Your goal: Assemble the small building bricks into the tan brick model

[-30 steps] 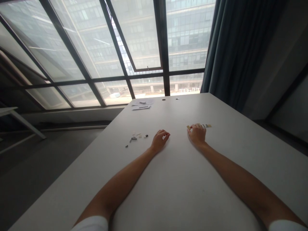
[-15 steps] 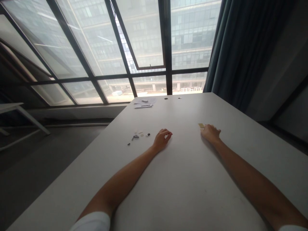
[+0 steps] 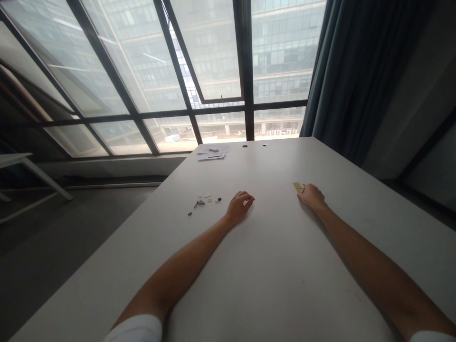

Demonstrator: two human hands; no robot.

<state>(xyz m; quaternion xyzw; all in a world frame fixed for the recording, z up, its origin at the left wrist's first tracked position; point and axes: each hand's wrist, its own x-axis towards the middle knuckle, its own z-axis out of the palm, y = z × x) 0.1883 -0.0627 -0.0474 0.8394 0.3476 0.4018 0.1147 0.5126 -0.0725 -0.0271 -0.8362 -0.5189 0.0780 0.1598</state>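
Both my arms stretch out over a white table [image 3: 270, 266]. My left hand [image 3: 239, 206] rests on the tabletop with its fingers curled loosely in; nothing shows inside them. A scatter of small dark and pale parts [image 3: 204, 203] lies just left of that hand. My right hand [image 3: 311, 196] lies palm down over a row of small yellowish pieces [image 3: 297, 186], fingers bent onto them, and only the row's left end sticks out. Whether the fingers grip the pieces or only press on them is not visible.
Papers [image 3: 213, 152] and two small dark dots [image 3: 245, 146] lie at the table's far edge by the big window. A dark curtain [image 3: 342, 80] hangs at the right. Another table's leg [image 3: 42, 178] shows on the left over the dark floor.
My right hand has slid to the right along the row of yellowish pieces and now covers most of it. The left hand has stayed where it was.
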